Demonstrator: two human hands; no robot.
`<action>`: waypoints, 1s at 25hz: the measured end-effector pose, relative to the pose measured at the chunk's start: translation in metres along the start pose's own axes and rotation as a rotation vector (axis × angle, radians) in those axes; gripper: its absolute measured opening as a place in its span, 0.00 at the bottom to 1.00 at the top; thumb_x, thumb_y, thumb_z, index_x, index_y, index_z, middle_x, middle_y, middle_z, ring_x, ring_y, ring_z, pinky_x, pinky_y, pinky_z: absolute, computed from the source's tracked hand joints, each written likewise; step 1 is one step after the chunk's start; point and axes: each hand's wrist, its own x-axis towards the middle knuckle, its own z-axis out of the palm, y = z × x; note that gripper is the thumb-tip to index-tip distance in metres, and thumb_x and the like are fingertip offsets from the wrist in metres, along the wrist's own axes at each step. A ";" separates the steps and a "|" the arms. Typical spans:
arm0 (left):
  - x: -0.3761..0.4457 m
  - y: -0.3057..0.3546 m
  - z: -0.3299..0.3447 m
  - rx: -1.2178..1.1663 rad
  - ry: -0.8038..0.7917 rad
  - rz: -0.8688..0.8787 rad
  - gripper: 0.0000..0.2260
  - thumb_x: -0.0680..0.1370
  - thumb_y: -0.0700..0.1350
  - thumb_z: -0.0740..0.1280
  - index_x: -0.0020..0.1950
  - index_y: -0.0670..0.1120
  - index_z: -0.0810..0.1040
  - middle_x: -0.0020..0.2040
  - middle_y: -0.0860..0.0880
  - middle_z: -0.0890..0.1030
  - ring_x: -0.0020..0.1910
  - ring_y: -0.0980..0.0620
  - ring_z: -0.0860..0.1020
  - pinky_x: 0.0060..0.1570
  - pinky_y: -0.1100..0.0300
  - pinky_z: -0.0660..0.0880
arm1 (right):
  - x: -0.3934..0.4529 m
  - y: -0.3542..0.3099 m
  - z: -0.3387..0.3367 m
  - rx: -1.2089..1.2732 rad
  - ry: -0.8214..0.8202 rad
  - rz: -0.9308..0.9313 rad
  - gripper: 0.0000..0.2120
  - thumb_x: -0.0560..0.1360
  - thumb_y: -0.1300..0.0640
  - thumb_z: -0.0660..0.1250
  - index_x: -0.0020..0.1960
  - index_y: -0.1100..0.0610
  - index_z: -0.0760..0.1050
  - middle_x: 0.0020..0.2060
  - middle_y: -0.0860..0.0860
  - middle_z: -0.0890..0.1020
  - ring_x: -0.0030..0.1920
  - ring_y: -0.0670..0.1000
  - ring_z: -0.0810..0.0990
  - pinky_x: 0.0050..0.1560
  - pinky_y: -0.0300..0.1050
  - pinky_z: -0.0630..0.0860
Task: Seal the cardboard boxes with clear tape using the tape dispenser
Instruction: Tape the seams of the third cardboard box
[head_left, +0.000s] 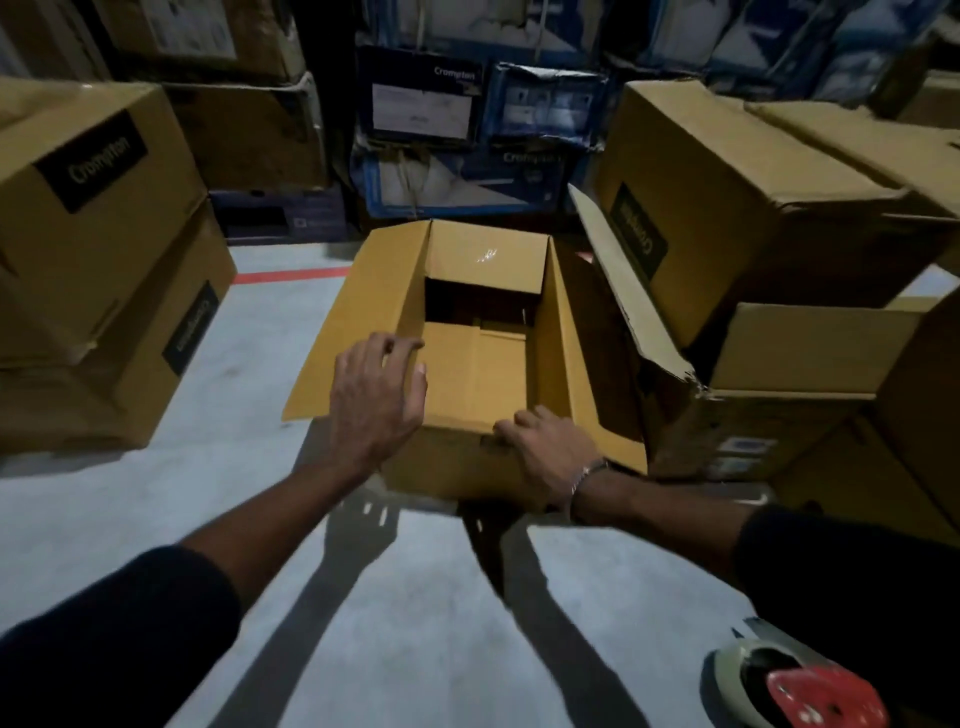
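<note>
An open brown cardboard box (467, 395) stands on the grey floor in the middle, its left and right flaps raised and the near and far inner flaps folded down partway. My left hand (376, 402) hovers with spread fingers over the left flap and near-left corner, holding nothing. My right hand (550, 447) rests on the near right edge of the box, fingers curled over the rim. The tape dispenser (789, 680), with a red hub and a pale roll of tape, lies on the floor at the lower right, apart from both hands.
Stacked brown cartons (98, 260) stand at the left, and more cartons (753, 218) crowd the right, one with a torn flap touching the open box. Blue printed boxes (467, 156) line the back. A red floor stripe (291, 275) runs left of the box.
</note>
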 end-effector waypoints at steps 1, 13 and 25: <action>0.007 -0.001 -0.007 0.017 -0.039 0.045 0.16 0.80 0.48 0.68 0.67 0.46 0.77 0.59 0.43 0.77 0.57 0.43 0.75 0.56 0.46 0.71 | -0.025 -0.011 0.001 0.015 0.012 -0.050 0.23 0.80 0.52 0.66 0.74 0.50 0.66 0.62 0.52 0.74 0.58 0.54 0.72 0.53 0.51 0.75; -0.073 0.044 -0.059 0.186 -1.076 0.285 0.41 0.80 0.71 0.36 0.72 0.51 0.77 0.70 0.45 0.79 0.75 0.47 0.72 0.81 0.39 0.44 | -0.171 0.008 -0.005 0.111 0.067 -0.206 0.27 0.82 0.39 0.56 0.78 0.49 0.64 0.71 0.51 0.73 0.66 0.51 0.72 0.64 0.51 0.73; -0.101 0.057 -0.117 0.333 -1.311 0.140 0.46 0.77 0.73 0.34 0.77 0.51 0.74 0.69 0.41 0.80 0.66 0.42 0.78 0.63 0.48 0.73 | -0.164 0.041 0.052 1.092 -0.085 0.890 0.70 0.54 0.13 0.63 0.82 0.56 0.55 0.77 0.58 0.68 0.72 0.63 0.71 0.70 0.65 0.70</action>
